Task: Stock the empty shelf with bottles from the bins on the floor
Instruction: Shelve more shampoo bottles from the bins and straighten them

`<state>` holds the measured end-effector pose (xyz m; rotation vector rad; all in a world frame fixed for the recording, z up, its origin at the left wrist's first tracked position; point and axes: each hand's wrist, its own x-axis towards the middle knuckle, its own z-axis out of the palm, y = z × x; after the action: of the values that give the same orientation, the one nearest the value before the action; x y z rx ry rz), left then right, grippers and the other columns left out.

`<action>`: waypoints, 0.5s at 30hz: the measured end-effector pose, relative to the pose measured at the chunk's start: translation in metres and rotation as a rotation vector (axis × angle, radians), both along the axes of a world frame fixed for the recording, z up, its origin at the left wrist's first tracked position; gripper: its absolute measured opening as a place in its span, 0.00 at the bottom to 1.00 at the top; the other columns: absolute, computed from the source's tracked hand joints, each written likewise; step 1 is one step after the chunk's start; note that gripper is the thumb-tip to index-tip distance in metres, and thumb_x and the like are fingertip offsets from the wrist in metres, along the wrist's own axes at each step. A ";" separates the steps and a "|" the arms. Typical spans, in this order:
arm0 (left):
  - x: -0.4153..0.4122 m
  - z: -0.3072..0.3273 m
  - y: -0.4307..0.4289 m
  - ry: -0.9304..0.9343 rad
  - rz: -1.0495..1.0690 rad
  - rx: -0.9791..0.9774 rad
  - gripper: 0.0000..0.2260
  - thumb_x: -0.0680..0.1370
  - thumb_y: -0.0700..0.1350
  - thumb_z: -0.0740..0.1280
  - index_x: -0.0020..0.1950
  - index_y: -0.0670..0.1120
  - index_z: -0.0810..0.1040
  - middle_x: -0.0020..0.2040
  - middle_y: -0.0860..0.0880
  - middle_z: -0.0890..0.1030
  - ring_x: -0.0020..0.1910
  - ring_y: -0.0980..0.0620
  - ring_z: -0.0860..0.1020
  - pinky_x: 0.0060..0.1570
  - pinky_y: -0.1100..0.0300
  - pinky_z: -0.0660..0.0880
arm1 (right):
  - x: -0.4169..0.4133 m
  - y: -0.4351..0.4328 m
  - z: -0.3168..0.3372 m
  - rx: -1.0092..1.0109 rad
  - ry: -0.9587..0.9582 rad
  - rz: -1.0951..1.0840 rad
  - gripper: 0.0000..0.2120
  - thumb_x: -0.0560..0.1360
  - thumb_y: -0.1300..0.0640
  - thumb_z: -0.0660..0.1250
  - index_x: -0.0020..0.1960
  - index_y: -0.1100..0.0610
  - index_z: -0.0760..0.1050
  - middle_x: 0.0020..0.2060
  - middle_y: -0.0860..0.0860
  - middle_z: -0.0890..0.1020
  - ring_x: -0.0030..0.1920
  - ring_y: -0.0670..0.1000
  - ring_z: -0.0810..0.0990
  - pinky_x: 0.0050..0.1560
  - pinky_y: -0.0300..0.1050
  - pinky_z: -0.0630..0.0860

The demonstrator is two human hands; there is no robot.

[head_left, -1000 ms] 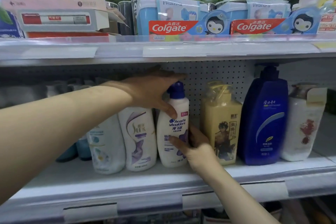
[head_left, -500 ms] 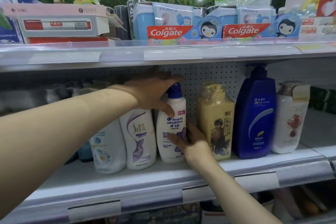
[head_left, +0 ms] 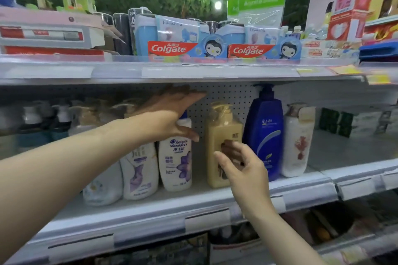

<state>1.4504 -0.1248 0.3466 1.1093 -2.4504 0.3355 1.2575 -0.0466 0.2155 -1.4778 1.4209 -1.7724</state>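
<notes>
- Left hand (head_left: 170,114): fingers straight and close together above the cap, thumb touching the shoulder of the head & shoulders bottle (head_left: 175,163).
- Stands upright on the shelf (head_left: 172,206), long axis vertical, just below those fingers; nearer the left hand.
- Right hand (head_left: 243,168): fingers loosely curled, pinching nothing, before the yellow bottle (head_left: 224,129); contact unclear.
- Front row, counted: six upright bottles (head_left: 265,135); blurred others behind, left.

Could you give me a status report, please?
Left hand open over Head & Shoulders bottle, thumb touching. Right hand open before yellow bottle. Both bottles upright.
</notes>
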 end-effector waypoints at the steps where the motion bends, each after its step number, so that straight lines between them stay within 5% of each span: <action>1: -0.009 0.001 0.002 0.006 -0.013 0.000 0.47 0.66 0.65 0.75 0.79 0.60 0.55 0.78 0.52 0.63 0.75 0.49 0.63 0.72 0.47 0.64 | -0.009 0.002 0.002 -0.012 0.010 -0.036 0.23 0.71 0.41 0.74 0.63 0.45 0.77 0.54 0.40 0.83 0.57 0.41 0.80 0.60 0.50 0.80; 7: -0.066 -0.004 0.004 0.067 0.069 0.013 0.46 0.68 0.62 0.75 0.79 0.60 0.54 0.79 0.52 0.60 0.78 0.48 0.57 0.75 0.45 0.58 | -0.052 -0.002 0.010 0.089 0.145 0.046 0.34 0.71 0.35 0.71 0.73 0.46 0.69 0.67 0.40 0.75 0.69 0.44 0.72 0.69 0.50 0.72; 12: -0.088 0.003 0.000 -0.005 0.174 0.129 0.51 0.66 0.64 0.76 0.79 0.62 0.47 0.81 0.53 0.55 0.79 0.47 0.54 0.76 0.45 0.56 | -0.065 -0.008 0.009 0.170 0.168 0.278 0.19 0.74 0.32 0.65 0.59 0.40 0.71 0.59 0.35 0.77 0.60 0.37 0.75 0.49 0.31 0.73; 15: -0.088 0.003 -0.004 -0.029 0.201 0.194 0.51 0.66 0.64 0.76 0.79 0.62 0.47 0.80 0.53 0.58 0.78 0.46 0.58 0.73 0.50 0.58 | -0.062 -0.009 0.010 0.204 0.106 0.365 0.24 0.70 0.25 0.55 0.52 0.42 0.70 0.49 0.33 0.76 0.51 0.27 0.73 0.46 0.31 0.68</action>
<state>1.3626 -0.1292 0.3497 1.4475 -2.4420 0.1773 1.1957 -0.0558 0.2255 -1.6172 1.2412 -1.3081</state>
